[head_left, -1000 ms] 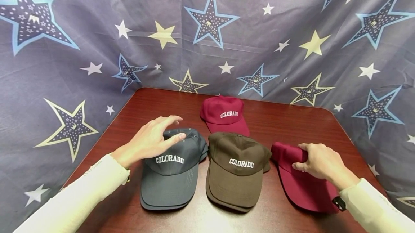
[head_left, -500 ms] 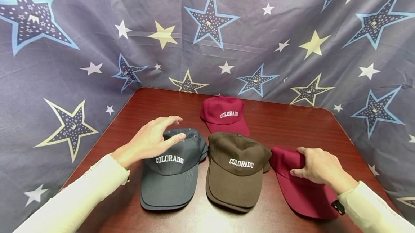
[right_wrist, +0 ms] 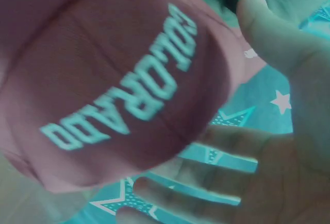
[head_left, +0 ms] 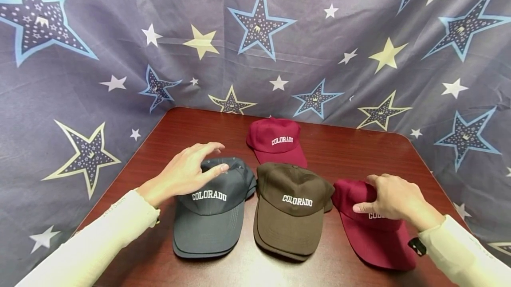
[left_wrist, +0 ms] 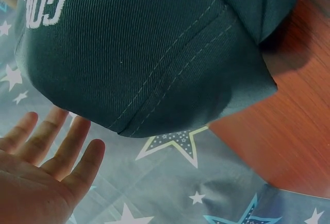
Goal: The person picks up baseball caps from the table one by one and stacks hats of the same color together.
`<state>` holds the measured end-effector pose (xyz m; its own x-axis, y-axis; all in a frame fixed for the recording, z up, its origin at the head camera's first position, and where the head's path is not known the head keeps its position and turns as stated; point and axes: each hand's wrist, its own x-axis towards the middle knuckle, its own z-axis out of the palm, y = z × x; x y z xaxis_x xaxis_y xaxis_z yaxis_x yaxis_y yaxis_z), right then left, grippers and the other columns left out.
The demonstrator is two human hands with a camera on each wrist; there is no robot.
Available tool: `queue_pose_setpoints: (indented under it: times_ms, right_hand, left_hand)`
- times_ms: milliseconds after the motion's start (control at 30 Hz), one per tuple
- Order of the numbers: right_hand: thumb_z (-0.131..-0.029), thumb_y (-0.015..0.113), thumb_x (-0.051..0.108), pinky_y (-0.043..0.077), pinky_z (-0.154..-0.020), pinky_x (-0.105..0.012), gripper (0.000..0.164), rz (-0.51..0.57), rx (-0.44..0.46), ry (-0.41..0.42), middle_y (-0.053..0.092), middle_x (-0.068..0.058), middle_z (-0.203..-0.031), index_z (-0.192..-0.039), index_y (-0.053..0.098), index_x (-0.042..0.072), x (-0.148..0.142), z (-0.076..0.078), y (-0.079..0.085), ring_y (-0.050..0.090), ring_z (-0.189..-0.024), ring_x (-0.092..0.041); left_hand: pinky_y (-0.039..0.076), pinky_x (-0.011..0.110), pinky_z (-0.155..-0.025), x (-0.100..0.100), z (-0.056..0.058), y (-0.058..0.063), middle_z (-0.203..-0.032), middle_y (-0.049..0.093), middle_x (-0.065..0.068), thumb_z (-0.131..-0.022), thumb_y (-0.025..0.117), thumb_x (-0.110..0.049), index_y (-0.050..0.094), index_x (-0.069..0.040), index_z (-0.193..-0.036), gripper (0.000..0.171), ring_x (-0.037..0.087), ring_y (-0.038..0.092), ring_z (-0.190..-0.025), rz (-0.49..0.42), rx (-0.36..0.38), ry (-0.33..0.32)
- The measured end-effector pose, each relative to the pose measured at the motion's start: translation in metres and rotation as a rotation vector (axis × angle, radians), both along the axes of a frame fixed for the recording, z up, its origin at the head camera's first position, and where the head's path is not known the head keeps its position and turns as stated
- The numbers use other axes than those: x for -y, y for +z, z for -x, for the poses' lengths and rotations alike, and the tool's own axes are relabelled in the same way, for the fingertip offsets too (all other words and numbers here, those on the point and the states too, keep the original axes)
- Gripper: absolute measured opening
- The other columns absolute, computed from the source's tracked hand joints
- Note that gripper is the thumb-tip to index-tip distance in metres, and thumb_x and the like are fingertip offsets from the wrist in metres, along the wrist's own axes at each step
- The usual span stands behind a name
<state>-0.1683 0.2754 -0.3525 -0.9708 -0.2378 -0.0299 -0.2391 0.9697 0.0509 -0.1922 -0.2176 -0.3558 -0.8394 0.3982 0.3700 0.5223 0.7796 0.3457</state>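
Note:
My right hand [head_left: 397, 199] hovers at the crown of a maroon baseball cap [head_left: 381, 249], which lies on the table at the right with its brim toward me. In the right wrist view the fingers of that hand [right_wrist: 278, 175] are extended and spread beside the cap's COLORADO front [right_wrist: 118, 80], the thumb apart. My left hand [head_left: 185, 172], fingers straight, is held over the crown of a slate-grey cap [head_left: 207, 231]. Two grey brims show there, one over the other. The left wrist view has the relaxed hand [left_wrist: 44, 177] beside the grey crown [left_wrist: 124, 54].
Brown caps [head_left: 289, 233], with two brims stacked, sit between the grey and maroon ones. Farther back is another maroon cap [head_left: 275, 138]. The reddish wooden table [head_left: 199, 129] meets a star-printed cloth [head_left: 255, 74] at its back and sides.
The maroon cap at the right has come slightly down and toward me, onto the table. My right hand has loosened and risen off it, uncovering part of the lettering. The left hand stays put.

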Motion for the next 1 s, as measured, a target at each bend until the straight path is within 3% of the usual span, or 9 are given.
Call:
queue_pose_setpoints:
  times_ms: [200, 433, 667, 1000]
  right_hand:
    - [-0.067, 0.055, 0.085, 0.045, -0.052, -0.052, 0.092, 0.028, -0.037, 0.019, 0.064, -0.018, -0.109, -0.122, 0.061, 0.012, 0.015, 0.008, 0.021, 0.060, -0.093, -0.039]
    - [-0.076, 0.053, 0.078, 0.047, -0.066, -0.055, 0.081, 0.143, -0.105, 0.043, 0.063, -0.015, -0.115, -0.125, 0.059, 0.014, 0.044, 0.025, 0.036, 0.058, -0.101, -0.036]
    - [-0.081, 0.058, 0.068, 0.047, -0.074, -0.056, 0.071, 0.209, -0.134, 0.091, 0.062, -0.012, -0.119, -0.127, 0.057, 0.014, 0.071, 0.047, 0.038, 0.057, -0.106, -0.033]
    - [-0.081, 0.063, 0.061, 0.047, -0.074, -0.056, 0.065, 0.270, -0.170, 0.078, 0.062, -0.011, -0.120, -0.128, 0.057, 0.016, 0.100, 0.082, 0.034, 0.057, -0.106, -0.031]
  left_hand:
    - [0.043, 0.042, -0.090, 0.001, -0.001, 0.000, -0.115, 0.060, -0.005, -0.084, 0.053, -0.069, 0.051, -0.030, -0.129, 0.060, 0.012, 0.053, -0.106, 0.002, -0.013, -0.004]
    - [0.042, 0.043, -0.091, 0.004, -0.002, -0.001, -0.120, 0.059, -0.002, -0.084, 0.052, -0.070, 0.051, -0.030, -0.130, 0.061, 0.013, 0.051, -0.110, 0.000, -0.001, 0.006]
    - [0.041, 0.043, -0.092, 0.007, -0.004, -0.001, -0.123, 0.057, -0.004, -0.084, 0.052, -0.069, 0.051, -0.030, -0.130, 0.061, 0.012, 0.049, -0.111, -0.013, -0.018, 0.009]
    - [0.041, 0.043, -0.094, 0.009, -0.008, -0.002, -0.125, 0.055, -0.006, -0.084, 0.052, -0.069, 0.052, -0.026, -0.131, 0.064, 0.013, 0.049, -0.113, -0.008, -0.013, 0.011]
